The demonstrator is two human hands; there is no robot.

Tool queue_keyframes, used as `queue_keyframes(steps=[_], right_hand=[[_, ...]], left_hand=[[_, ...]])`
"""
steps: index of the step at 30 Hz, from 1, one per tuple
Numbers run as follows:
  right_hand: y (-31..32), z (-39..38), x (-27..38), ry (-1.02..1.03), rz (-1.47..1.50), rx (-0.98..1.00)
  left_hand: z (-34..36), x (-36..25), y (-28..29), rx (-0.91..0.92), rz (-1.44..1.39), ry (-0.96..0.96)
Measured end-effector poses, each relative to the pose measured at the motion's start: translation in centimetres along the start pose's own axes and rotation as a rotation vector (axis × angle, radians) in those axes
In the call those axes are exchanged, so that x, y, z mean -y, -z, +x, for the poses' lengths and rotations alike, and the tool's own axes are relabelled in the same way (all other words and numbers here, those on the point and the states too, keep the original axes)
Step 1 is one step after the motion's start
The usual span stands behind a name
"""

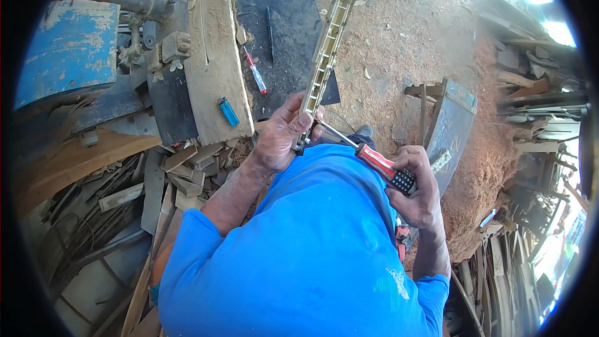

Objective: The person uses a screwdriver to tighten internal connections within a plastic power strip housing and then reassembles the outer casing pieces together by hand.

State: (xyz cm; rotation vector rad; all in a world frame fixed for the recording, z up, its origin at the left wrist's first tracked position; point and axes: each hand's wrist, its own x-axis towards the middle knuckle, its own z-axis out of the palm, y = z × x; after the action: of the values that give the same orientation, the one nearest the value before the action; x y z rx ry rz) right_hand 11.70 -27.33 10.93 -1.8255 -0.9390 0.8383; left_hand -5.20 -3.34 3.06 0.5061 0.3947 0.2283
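Note:
My left hand (281,134) grips the lower part of a long, narrow beige bar with a row of open compartments (327,40), which rises at a slant away from me. My right hand (415,187) holds a screwdriver (376,159) by its red and black handle. The metal shaft points up and left to the bar's lower end, beside my left fingers; whether the tip touches it I cannot tell.
A dark bench top (290,6) bears a red-and-clear screwdriver (258,78). A dusty board (212,75) holds a blue lighter (229,112). A chipped blue machine table (68,50) is at left, a leaning grey panel (455,109) at right, wood scraps (121,196) and sawdust around.

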Motion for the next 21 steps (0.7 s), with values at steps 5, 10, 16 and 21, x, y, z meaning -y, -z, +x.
queue_keyframes(steps=[5, 10, 16, 21], right_hand=[[-0.8, 0.3, -0.2, 0.366, -0.334, -0.277], [-0.6, 0.2, 0.1, 0.223, -0.232, -0.261], [1.3, 1.1, 0.5, 0.233, -0.131, -0.185], [1.2, 0.8, 0.1, 0.224, -0.190, -0.250]], left_hand=[[-0.2, 0.3, -0.9, -0.103, 0.130, -0.034], [-0.2, 0.5, 0.5, 0.007, 0.258, 0.002], [-0.2, 0.7, -1.1, -0.031, 0.215, 0.018], [-0.2, 0.6, -2.2, -0.066, 0.226, -0.003]])
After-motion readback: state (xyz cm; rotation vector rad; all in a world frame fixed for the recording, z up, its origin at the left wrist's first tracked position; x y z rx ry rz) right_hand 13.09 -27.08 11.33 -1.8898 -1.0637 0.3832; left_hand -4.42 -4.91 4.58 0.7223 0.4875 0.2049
